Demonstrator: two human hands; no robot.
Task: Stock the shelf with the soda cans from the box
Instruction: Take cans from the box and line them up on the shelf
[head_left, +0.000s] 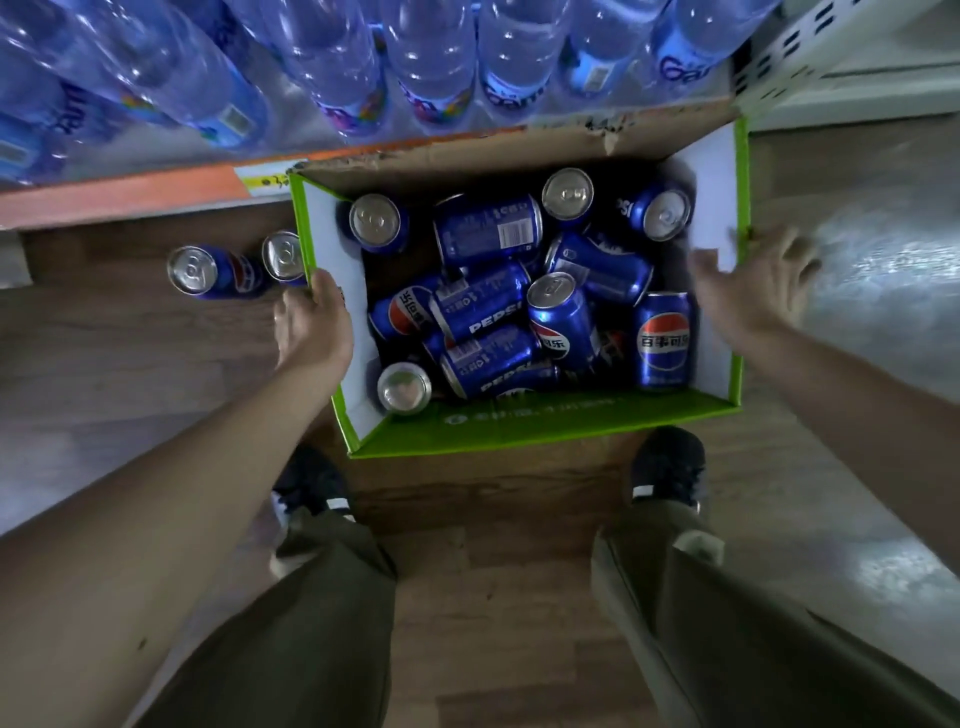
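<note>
An open cardboard box (540, 423) with green flaps stands on the wooden floor in front of the shelf. Several blue Pepsi cans (483, 312) lie jumbled inside it, some upright, some on their sides. My left hand (311, 322) grips the box's left flap, thumb over the edge. At the right flap my right hand (753, 280) has its fingers spread and relaxed, touching or just off the flap's edge; it is blurred. Two more Pepsi cans (208, 271) stand upright on the floor left of the box, under the shelf edge.
Above the box runs a shelf with an orange price strip (130, 195), packed with large clear water bottles (332, 73). A perforated white shelf upright (810, 47) is at the top right. My shoes (667, 462) and legs are just behind the box.
</note>
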